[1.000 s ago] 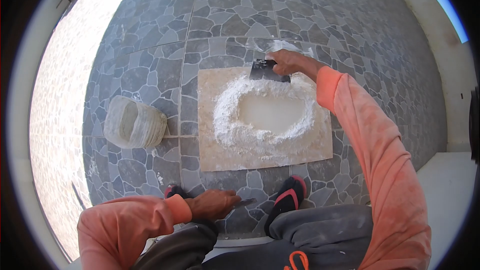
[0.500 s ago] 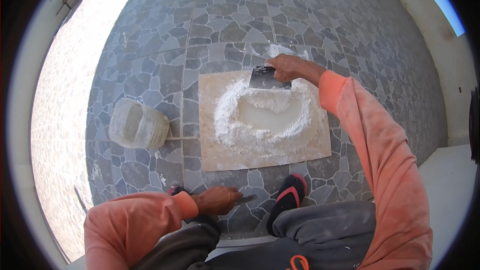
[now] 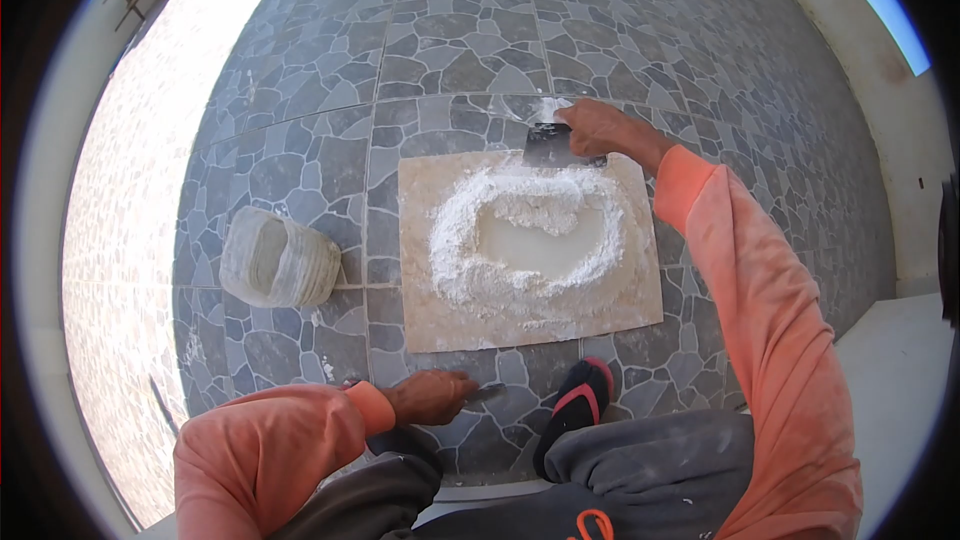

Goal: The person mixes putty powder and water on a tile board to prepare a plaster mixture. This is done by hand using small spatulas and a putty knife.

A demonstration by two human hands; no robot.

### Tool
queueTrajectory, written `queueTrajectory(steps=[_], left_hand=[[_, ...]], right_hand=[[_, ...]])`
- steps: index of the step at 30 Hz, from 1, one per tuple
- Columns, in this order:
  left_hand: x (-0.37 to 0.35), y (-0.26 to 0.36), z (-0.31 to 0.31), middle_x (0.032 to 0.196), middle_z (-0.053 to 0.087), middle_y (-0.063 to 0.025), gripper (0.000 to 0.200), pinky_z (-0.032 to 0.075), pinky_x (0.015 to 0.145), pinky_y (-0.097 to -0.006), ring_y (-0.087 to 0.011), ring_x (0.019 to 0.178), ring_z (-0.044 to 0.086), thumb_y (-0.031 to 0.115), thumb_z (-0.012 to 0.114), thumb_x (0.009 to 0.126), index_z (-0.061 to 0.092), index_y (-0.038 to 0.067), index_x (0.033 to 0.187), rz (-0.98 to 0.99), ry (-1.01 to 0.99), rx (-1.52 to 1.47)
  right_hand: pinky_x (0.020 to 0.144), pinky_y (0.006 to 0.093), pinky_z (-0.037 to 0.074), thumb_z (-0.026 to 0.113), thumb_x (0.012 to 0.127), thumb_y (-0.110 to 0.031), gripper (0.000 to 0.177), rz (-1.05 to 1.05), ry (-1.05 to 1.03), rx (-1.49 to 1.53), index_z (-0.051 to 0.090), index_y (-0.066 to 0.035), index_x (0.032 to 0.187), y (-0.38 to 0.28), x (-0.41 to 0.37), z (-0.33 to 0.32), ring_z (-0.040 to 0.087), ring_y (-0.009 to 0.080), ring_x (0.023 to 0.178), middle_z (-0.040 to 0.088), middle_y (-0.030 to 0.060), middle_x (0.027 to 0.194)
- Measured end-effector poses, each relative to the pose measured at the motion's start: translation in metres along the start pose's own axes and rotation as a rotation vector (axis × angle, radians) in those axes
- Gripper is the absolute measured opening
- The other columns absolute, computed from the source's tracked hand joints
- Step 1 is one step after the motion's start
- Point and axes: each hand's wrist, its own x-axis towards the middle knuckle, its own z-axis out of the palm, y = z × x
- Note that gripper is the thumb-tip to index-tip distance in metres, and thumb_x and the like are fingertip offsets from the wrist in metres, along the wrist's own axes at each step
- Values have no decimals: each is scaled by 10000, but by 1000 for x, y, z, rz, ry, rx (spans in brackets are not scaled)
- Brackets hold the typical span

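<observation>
Two hands clasp tools in the head view: right hand (image 3: pixel 605 130), upper centre, a scraper (image 3: pixel 545 147); left hand (image 3: pixel 432 397), lower centre, a dark blade (image 3: pixel 487 393). Mid-frame powder (image 3: pixel 460 265) is best drawn inward thinly, keeping its ring unbroken round the pale liquid (image 3: pixel 540 250).

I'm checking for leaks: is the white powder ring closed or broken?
Closed: the white powder ring runs unbroken around the smooth, pale pool on the tan rectangular board.
</observation>
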Motion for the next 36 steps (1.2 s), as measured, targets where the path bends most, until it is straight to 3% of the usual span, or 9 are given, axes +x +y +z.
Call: queueTrajectory(steps=[9,12,18,33,36], left_hand=[[-3,-9,-3,1013,600,-200,293,517,753,-495,-419,884,624,146,589,860,566,8,1118,-13,-11,34],[-3,-13,-5,1017,599,-197,299,517,753,-496,-418,881,626,154,591,862,564,15,1126,-23,-11,30],[-3,-14,-7,1006,602,-191,286,526,725,-493,-417,855,631,153,594,856,564,15,1105,-52,13,4],[-21,-30,7,969,595,-200,265,515,714,-486,-418,815,621,131,604,849,566,6,1080,-80,81,-155],[-22,-29,4,945,593,-197,250,511,698,-488,-423,799,618,134,601,853,569,6,1066,-68,122,-168]], right_hand=[[775,493,504,545,696,-93,316,110,84,128,626,35,973,25,21,29,632,450,908,654,285,921],[826,500,493,512,769,-80,370,127,21,51,572,24,1119,33,37,40,613,446,992,639,283,1043],[858,483,487,540,760,-102,448,171,46,88,558,5,1194,46,68,59,613,436,1010,639,286,1054],[802,439,478,502,746,-52,361,-21,42,287,616,-7,1086,36,144,77,629,395,942,662,252,987],[785,442,475,496,730,-42,351,-58,-97,336,621,-6,1056,25,152,77,630,392,914,663,245,964]])
